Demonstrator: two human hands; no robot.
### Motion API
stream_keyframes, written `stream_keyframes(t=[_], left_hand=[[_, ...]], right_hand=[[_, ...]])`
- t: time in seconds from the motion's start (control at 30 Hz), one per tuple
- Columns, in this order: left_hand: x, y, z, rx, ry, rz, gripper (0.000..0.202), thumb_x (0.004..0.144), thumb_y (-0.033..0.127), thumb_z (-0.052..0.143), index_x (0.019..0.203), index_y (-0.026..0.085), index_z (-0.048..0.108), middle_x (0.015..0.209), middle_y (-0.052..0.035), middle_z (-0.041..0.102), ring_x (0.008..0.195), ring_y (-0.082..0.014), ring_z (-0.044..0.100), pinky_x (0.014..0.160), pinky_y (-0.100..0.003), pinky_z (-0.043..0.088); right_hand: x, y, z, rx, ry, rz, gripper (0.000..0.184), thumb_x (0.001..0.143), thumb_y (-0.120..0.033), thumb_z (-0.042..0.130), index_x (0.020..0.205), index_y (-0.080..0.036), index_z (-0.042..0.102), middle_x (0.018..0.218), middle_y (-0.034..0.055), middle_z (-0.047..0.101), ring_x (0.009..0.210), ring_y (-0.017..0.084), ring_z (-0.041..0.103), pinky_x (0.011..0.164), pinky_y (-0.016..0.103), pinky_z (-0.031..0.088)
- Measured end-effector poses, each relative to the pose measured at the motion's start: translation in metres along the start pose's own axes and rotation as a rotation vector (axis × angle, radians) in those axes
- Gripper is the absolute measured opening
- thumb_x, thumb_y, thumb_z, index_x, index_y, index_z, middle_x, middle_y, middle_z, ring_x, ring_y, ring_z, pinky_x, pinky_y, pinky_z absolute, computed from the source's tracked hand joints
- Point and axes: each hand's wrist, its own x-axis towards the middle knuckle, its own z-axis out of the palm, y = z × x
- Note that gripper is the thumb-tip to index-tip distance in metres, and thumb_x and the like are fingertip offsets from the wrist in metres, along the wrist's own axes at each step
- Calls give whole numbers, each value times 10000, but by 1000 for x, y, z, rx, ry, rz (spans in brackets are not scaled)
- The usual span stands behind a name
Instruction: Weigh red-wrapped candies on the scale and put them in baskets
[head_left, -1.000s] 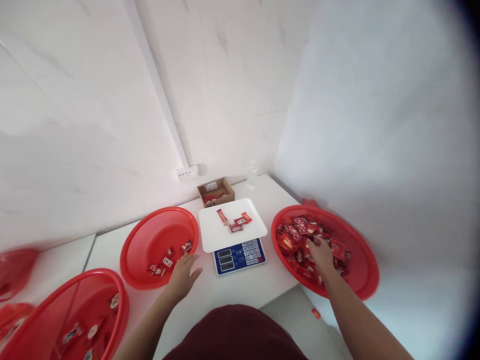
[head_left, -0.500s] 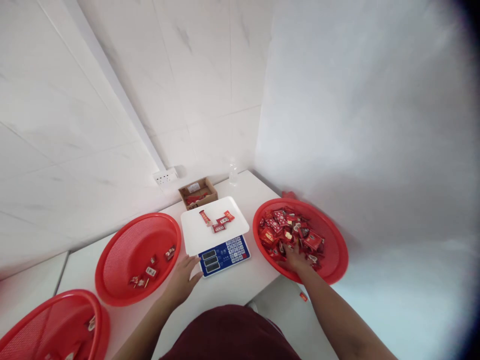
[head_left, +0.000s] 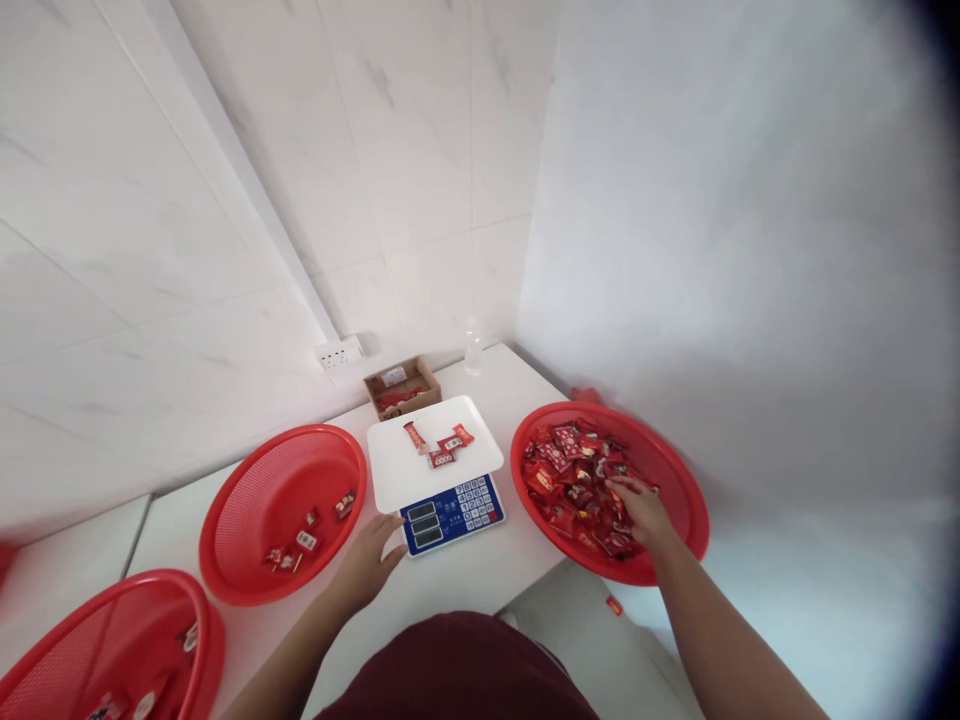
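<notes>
My right hand [head_left: 641, 512] reaches into the right red basket [head_left: 686, 500], fingers spread among a heap of red wrapped candies [head_left: 574, 475]; whether it grips one is hidden. My left hand [head_left: 367, 560] lies flat and open on the white table beside the front left corner of a blue and white scale [head_left: 450, 510]. The scale's white tray [head_left: 397, 470] carries three red candy packets [head_left: 439, 445]. Just left of that hand stands a second red basket [head_left: 232, 500] with a few candies.
A third red basket [head_left: 90, 640] sits at the lower left with a few packets. A small cardboard box [head_left: 401, 385], a clear bottle [head_left: 472, 350] and a wall socket [head_left: 339, 352] are at the back. One candy [head_left: 613, 605] lies on the floor below the table edge.
My right hand has shifted to the right and farther back inside the candy basket. The view has drifted slightly. My left hand stays put beside the scale.
</notes>
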Motion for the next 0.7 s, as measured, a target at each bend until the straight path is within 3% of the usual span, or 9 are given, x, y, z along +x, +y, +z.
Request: stream_keyframes(t=[0.1,0.17,0.27,0.37,0.5,0.6,0.7], left_hand=[[5,18,-2,-112,-35,-47,388,838,349,503,1193,215,587,1275,-78,586,1205,-244,510,1065,-422,365],[8,34,-3,-254,-81,-81,392,831,352,519,1195,219,582,1267,-81,589,1187,-242,520,1052,-412,373],[11,58,1,-614,-187,-159,480,817,402,562,1254,207,523,1261,-116,571,1171,-248,521,991,-406,424],[15,74,9,-1050,-324,-294,659,778,520,610,1336,236,402,1272,-144,521,1083,-262,564,846,-446,502],[19,78,20,-1426,-465,-419,574,761,593,604,1219,276,466,1187,-93,555,883,-221,637,773,-470,512],[19,71,26,-1546,-404,-505,465,761,531,642,1118,272,495,1058,-39,596,806,-191,638,784,-486,501],[18,63,29,-1649,-310,-475,355,780,456,653,1035,247,522,1023,-21,597,830,-180,616,809,-500,491]], right_hand=[[-13,-18,8,72,-57,40,274,602,-395,666,841,-268,620,781,12,688,676,212,634,532,323,495],[-29,-30,23,148,-192,76,294,599,-390,689,860,-287,601,750,-8,679,642,198,631,528,312,497],[-67,-45,59,196,-548,130,299,608,-381,730,843,-282,575,648,-47,629,519,137,566,473,256,448],[-116,-58,103,23,-902,75,246,652,-388,710,806,-247,578,593,-63,582,419,78,437,387,205,324],[-166,-69,149,-101,-1213,-141,176,690,-244,639,866,-229,628,793,-25,656,728,132,593,669,261,473],[-179,-67,167,-151,-1238,-239,272,699,-228,611,971,-230,633,925,-3,673,917,183,600,834,328,459],[-180,-57,177,-179,-1110,-275,247,726,-320,621,951,-219,605,952,12,669,910,198,598,838,350,452]])
